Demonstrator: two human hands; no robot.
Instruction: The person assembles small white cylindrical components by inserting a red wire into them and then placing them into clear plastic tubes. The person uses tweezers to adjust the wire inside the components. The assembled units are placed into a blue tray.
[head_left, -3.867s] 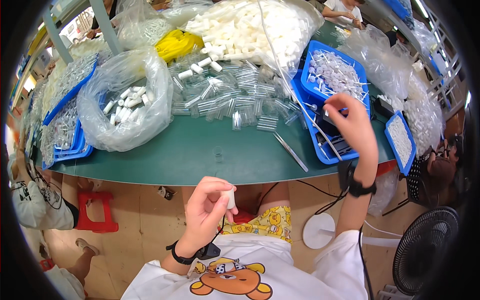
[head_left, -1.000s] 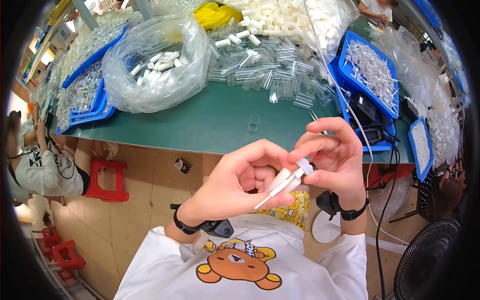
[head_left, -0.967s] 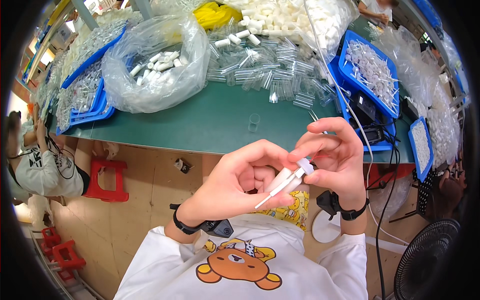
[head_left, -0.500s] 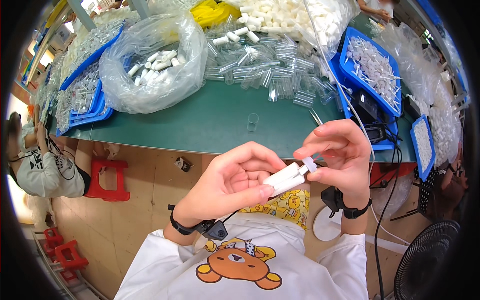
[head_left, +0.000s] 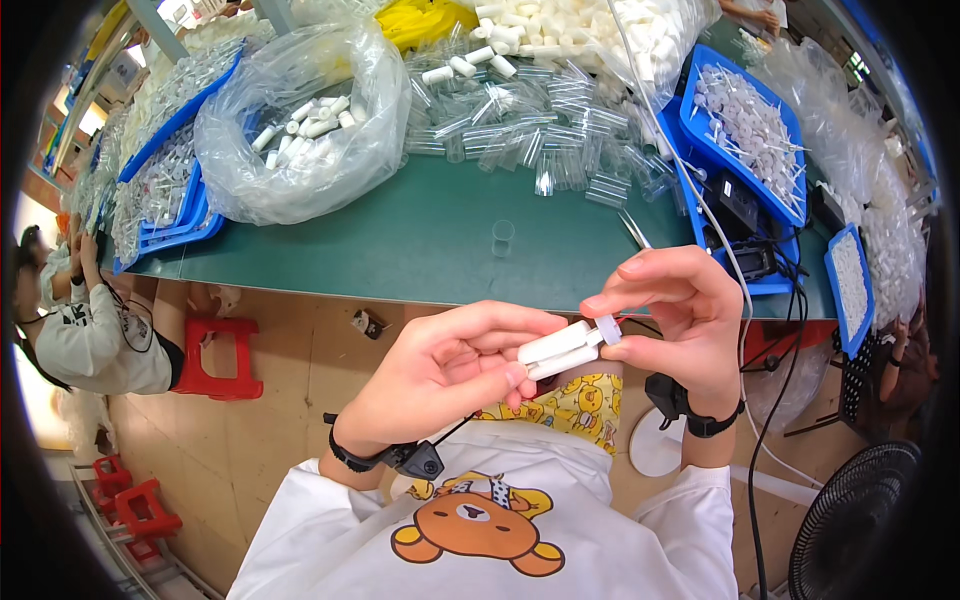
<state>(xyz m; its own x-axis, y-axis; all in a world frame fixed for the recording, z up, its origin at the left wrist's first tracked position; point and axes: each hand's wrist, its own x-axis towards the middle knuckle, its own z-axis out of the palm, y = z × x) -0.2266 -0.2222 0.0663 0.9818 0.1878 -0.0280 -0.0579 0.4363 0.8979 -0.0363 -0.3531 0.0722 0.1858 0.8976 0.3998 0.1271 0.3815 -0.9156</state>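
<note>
My left hand [head_left: 435,370] is closed around two slim white cylinders [head_left: 556,345] lying side by side, their ends pointing right. Between the thumb and index finger of my right hand [head_left: 690,325] is a translucent white cap [head_left: 608,329] with a short, narrow stem. The stem meets the right end of the cylinders; I cannot tell how far in it sits. Both hands are just in front of the green table's near edge, over my lap. A short clear tube [head_left: 503,238] stands alone on the table beyond them.
Clear tubes [head_left: 530,130] are heaped at the table's back. To the left sits a plastic bag [head_left: 240,170] of white cylinders. Tweezers [head_left: 634,230] lie near a blue tray [head_left: 690,85] of white caps. Cables hang at right, above a black fan [head_left: 850,520]. Another person sits far left.
Both hands have shifted a little left with the cylinders and cap. The cap has turned slightly and is more upright against the cylinders' end. The grips look the same.
</note>
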